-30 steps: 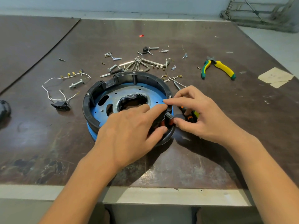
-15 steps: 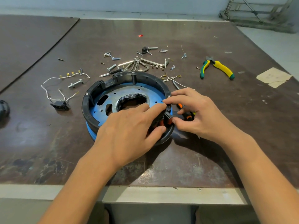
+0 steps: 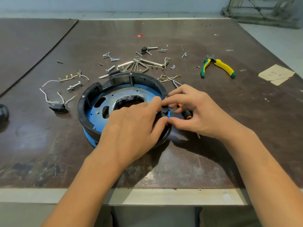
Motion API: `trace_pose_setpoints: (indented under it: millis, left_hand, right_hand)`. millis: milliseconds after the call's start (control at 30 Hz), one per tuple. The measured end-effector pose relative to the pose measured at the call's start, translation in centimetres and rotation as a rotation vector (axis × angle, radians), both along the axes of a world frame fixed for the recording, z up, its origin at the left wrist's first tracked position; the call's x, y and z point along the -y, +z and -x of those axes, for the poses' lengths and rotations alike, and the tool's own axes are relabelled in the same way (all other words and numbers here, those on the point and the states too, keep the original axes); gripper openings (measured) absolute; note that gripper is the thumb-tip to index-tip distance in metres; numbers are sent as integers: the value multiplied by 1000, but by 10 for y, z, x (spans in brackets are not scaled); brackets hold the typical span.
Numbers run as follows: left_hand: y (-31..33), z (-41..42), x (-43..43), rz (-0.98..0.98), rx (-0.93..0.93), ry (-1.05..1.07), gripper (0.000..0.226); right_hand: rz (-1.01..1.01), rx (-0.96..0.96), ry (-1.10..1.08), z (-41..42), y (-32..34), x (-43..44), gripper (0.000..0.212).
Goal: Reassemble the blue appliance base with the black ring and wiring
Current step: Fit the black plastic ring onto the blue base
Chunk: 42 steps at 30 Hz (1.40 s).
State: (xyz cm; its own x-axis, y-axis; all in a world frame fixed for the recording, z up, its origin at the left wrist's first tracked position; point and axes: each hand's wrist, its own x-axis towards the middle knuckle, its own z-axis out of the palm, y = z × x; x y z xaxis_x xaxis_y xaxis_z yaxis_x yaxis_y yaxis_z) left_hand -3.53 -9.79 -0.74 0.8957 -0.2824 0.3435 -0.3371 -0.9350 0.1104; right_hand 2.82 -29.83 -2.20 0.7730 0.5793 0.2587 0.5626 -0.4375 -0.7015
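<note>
The round blue appliance base (image 3: 96, 112) lies flat on the brown table (image 3: 196, 161), with the black ring (image 3: 82, 108) seated around its rim. My left hand (image 3: 131, 128) lies over the near right part of the base, its index finger and thumb pinching a small black switch part (image 3: 164, 113) at the ring's right side. From outside the ring, my right hand (image 3: 196, 115) pinches the same part with thumb and index finger. A black socket with white wires (image 3: 58, 107) lies left of the base.
An orange-and-black screwdriver (image 3: 185, 112) lies under my right hand. Loose screws, bolts and hex keys (image 3: 139, 64) are scattered behind the base. Yellow-green pliers (image 3: 218, 66) lie at the right, paper scraps (image 3: 277, 74) further right. The table's front edge (image 3: 155, 195) is near me.
Both hands stayed at the ring's right side. The fingertips of the two hands have closed in tighter on the small black part.
</note>
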Motion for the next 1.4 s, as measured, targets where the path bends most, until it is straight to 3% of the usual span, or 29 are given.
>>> trace_pose_setpoints:
  millis: [500,767,1200,1400]
  left_hand:
    - [-10,-5,1,6,-31,46,44]
    - [-7,-6,-2,32,-96,55,51]
    - [-10,-8,2,65,-85,54,33]
    - [-5,-9,-3,143,-144,86,44]
  right_hand:
    - [7,63,-100,3,-7,-12,40]
    - [-13,-66,-28,1,-7,-5,44]
    - [-16,-4,-88,6,-9,-17,43]
    - [-26,-56,-77,8,-9,-15,48]
